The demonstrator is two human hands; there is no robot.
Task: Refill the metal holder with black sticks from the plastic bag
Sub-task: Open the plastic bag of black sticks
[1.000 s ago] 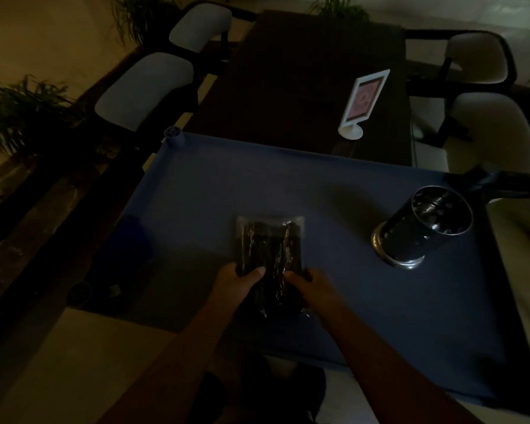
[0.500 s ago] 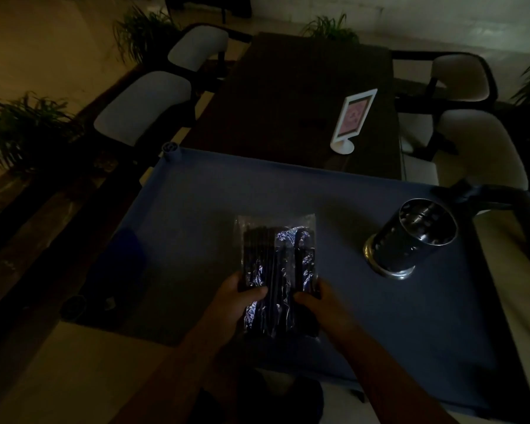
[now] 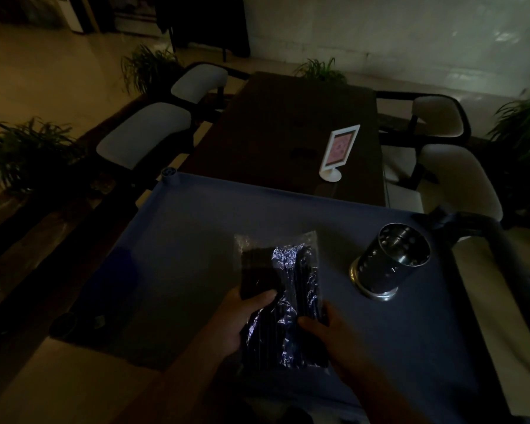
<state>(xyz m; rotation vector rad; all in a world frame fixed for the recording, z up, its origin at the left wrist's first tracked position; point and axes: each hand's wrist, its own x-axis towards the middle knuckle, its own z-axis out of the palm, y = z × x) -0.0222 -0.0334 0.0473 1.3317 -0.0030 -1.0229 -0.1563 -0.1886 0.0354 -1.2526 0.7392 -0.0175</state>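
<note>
A clear crinkly plastic bag packed with black sticks is held a little above the blue surface, its long side pointing away from me. My left hand grips the bag's near left side, thumb on top. My right hand grips its near right edge. The perforated metal holder stands upright to the right of the bag, apart from both hands; its inside is too dark to tell what it holds.
Beyond the blue surface lies a dark wooden table with a white framed sign stand. White-cushioned chairs flank it on both sides. Potted plants stand on the left and right. A dark curved handle runs along the right.
Both hands have lifted the bag off the blue surface and tilted it up toward me. The view has tipped upward, showing more of the room. The holder stays put.
</note>
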